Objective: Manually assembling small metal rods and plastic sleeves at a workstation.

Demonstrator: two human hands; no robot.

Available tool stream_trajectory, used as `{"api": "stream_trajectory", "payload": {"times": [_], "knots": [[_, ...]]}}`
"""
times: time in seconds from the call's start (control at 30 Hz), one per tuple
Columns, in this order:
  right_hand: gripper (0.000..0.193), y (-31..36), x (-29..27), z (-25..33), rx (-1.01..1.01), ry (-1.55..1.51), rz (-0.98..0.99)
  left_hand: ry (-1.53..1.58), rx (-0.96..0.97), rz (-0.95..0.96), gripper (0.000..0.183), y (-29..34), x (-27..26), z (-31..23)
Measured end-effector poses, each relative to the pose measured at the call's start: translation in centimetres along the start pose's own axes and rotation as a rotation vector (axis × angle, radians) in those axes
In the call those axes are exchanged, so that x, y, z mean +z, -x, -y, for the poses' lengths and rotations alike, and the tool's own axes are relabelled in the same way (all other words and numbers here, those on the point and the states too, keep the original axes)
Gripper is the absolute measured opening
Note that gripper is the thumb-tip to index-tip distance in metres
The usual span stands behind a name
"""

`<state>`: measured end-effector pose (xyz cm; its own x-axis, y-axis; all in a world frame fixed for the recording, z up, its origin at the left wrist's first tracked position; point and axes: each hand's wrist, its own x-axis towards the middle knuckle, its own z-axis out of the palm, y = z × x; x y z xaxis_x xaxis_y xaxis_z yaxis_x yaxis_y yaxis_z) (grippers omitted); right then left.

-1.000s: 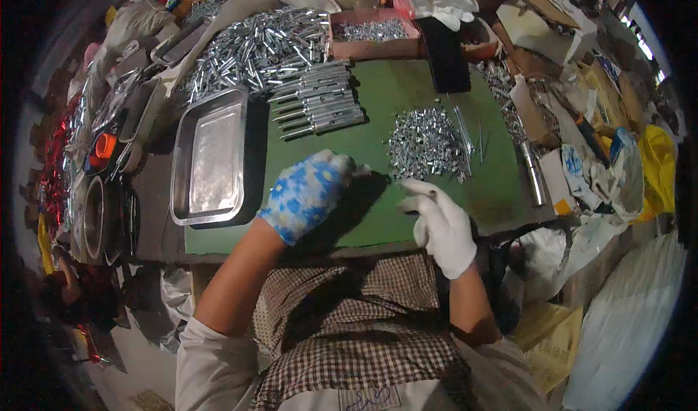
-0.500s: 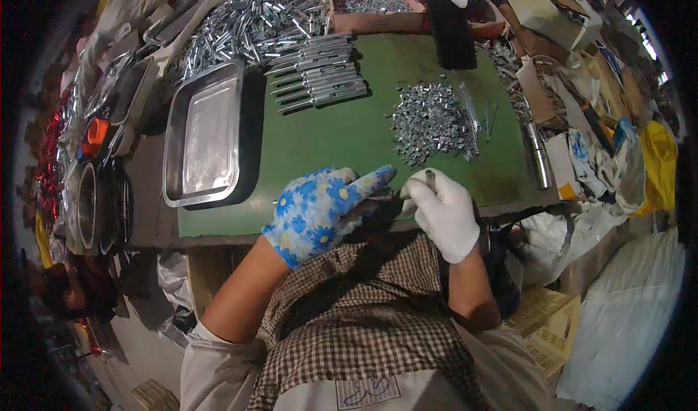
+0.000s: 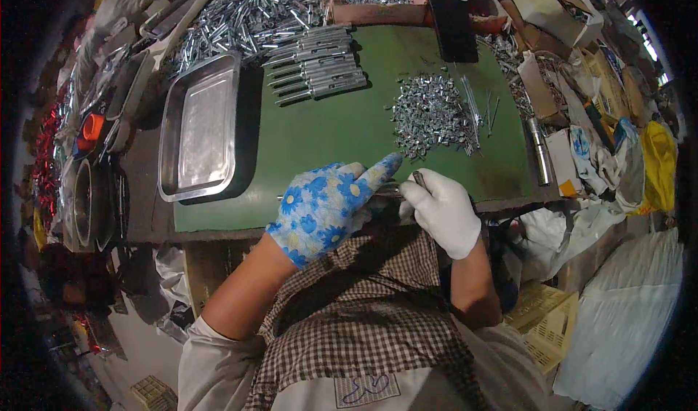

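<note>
My left hand (image 3: 316,206), in a white glove with blue flowers, is closed around a slim silver metal part (image 3: 390,190), its index finger stretched out. A bit of the part shows between the hands; the rest is covered by the glove. At its right end, my right hand (image 3: 445,213) in a plain white glove pinches a thin dark tool (image 3: 418,179) whose kind I cannot make out. Just beyond lies a heap of small silver metal pieces (image 3: 429,113). Farther left, several long silver metal assemblies with pointed ends (image 3: 320,69) lie in a stack.
A green mat (image 3: 305,145) covers the bench. An oblong metal tray (image 3: 166,145) stands left, below a large pile of silver tubes (image 3: 243,22). Thin pins (image 3: 474,113) lie right of the heap. Behind are a pink box (image 3: 378,14) and a black strip (image 3: 452,25); a metal cylinder (image 3: 539,153) lies right.
The view has shifted slightly. My hands have moved a little apart, so more of the silver part shows between them. Both hands keep their grip.
</note>
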<state>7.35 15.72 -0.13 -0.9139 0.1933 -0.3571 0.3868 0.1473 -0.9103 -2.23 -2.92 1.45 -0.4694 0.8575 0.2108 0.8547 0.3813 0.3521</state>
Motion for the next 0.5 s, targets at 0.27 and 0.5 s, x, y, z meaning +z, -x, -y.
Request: {"api": "stream_trajectory", "payload": {"times": [0.27,0.5], "knots": [[0.023,0.3,-0.7,-0.5,0.051,-0.211,-0.081,-0.243,0.082,0.031,0.061,-1.1,-1.1,-1.1],[0.020,0.2,-0.3,-0.2,-0.056,-0.040,-0.017,-0.022,-0.032,0.124,0.050,-0.1,-1.6,0.1]]}}
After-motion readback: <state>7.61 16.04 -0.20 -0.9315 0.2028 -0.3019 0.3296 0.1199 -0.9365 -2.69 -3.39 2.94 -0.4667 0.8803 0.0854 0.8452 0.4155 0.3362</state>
